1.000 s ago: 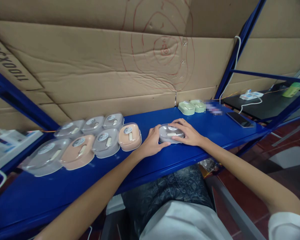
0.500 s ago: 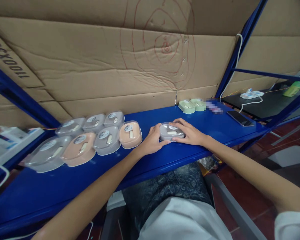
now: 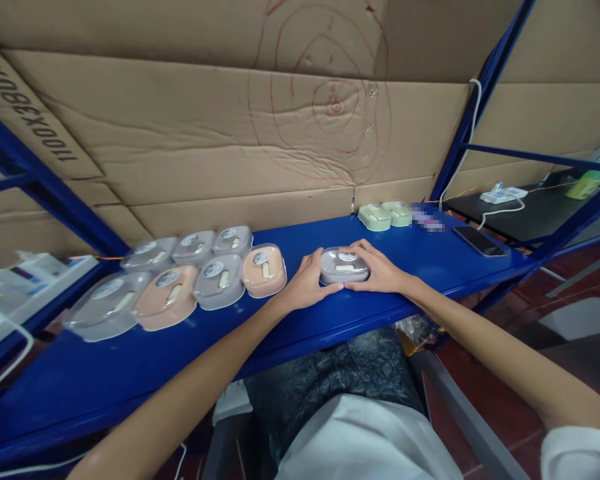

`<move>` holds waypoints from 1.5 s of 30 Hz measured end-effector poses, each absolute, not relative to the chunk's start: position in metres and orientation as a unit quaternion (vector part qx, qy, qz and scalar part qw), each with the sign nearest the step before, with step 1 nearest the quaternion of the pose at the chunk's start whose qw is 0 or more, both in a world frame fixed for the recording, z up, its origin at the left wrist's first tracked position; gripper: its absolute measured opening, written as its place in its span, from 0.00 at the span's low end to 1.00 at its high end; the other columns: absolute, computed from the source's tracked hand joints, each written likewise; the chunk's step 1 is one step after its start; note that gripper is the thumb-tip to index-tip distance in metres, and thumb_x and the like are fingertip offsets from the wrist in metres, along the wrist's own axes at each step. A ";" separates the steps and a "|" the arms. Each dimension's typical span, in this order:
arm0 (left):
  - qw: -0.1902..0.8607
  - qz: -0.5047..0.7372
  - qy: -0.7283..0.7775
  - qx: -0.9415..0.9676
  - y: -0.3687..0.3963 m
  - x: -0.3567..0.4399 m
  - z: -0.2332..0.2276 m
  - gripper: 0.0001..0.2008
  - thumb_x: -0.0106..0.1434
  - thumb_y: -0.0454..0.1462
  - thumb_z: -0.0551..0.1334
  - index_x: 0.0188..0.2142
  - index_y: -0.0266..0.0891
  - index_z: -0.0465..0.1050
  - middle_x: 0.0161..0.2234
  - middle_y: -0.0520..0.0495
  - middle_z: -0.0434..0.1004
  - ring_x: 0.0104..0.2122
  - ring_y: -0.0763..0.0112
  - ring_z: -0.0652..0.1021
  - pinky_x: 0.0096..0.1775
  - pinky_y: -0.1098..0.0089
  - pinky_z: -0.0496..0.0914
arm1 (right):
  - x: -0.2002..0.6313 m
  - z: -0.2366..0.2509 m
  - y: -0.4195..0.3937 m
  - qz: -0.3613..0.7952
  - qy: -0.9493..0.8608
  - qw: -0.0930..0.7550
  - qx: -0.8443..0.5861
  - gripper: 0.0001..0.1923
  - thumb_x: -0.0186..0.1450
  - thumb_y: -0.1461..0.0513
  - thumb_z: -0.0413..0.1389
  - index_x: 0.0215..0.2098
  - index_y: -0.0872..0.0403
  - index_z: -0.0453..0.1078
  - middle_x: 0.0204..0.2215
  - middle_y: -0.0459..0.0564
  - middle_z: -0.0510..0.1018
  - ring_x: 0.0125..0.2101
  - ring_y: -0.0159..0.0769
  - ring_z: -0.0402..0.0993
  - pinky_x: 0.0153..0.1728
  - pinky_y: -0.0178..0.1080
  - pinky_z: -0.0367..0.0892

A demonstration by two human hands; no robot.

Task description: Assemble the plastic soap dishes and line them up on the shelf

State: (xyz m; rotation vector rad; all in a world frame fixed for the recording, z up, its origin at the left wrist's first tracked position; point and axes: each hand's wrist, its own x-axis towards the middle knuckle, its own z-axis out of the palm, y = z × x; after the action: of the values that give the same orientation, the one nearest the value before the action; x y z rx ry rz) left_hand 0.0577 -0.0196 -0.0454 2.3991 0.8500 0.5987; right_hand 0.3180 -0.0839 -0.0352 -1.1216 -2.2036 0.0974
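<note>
In the head view, the left hand (image 3: 307, 283) and right hand (image 3: 380, 269) curl round opposite ends of a grey lidded box (image 3: 344, 268), holding it between them at the blue shelf (image 3: 300, 243) (how hard they press, I cannot tell). The step in hand looks like steadying or squaring it; shifting it would call for even pressure from both sides.

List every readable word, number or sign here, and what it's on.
"1100X380X": cardboard at left, upside down, cut off by the frame.
Round sticker on the held grey box: too small.
Round stickers on the left-hand boxes: too small.
Red marks on the cardboard: too faint.
</note>
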 end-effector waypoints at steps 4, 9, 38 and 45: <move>0.255 0.213 0.321 0.887 -0.019 0.059 -0.046 0.56 0.65 0.57 0.69 0.78 0.34 0.42 0.77 0.23 0.49 0.77 0.36 0.54 0.73 0.38 0.54 | 0.317 -0.036 -0.084 0.056 -0.827 0.344 -0.441 0.44 0.61 0.45 0.72 0.70 0.47 0.64 0.56 0.58 0.73 0.57 0.54 0.74 0.60 0.59 0.73; 0.260 0.205 0.326 0.885 -0.022 0.058 -0.044 0.58 0.67 0.56 0.68 0.79 0.36 0.33 0.79 0.23 0.43 0.78 0.35 0.52 0.73 0.36 0.53 | 0.318 -0.033 -0.087 0.066 -0.826 0.356 -0.432 0.44 0.61 0.46 0.72 0.69 0.47 0.61 0.60 0.60 0.73 0.60 0.57 0.73 0.61 0.61 0.72; 0.185 0.178 0.341 0.904 -0.033 0.062 -0.038 0.46 0.75 0.53 0.56 0.79 0.29 0.39 0.80 0.25 0.43 0.79 0.40 0.46 0.75 0.43 0.52 | 0.344 -0.014 -0.026 -0.280 -0.686 0.057 -0.669 0.40 0.74 0.36 0.47 0.61 0.62 0.69 0.54 0.74 0.77 0.55 0.67 0.65 0.57 0.59 0.55; 0.177 0.168 0.346 0.906 -0.034 0.061 -0.036 0.45 0.76 0.54 0.56 0.78 0.28 0.41 0.79 0.25 0.44 0.79 0.40 0.46 0.76 0.44 0.51 | 0.342 -0.008 0.005 -0.296 -0.687 0.034 -0.663 0.40 0.74 0.37 0.46 0.58 0.64 0.73 0.56 0.75 0.75 0.56 0.67 0.63 0.56 0.59 0.55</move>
State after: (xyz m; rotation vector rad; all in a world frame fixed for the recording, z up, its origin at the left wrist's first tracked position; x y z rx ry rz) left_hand 0.0612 -0.0339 -0.0357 2.5639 0.9798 0.4756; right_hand 0.3419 0.0047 -0.0076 -2.0382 -2.1139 -0.9091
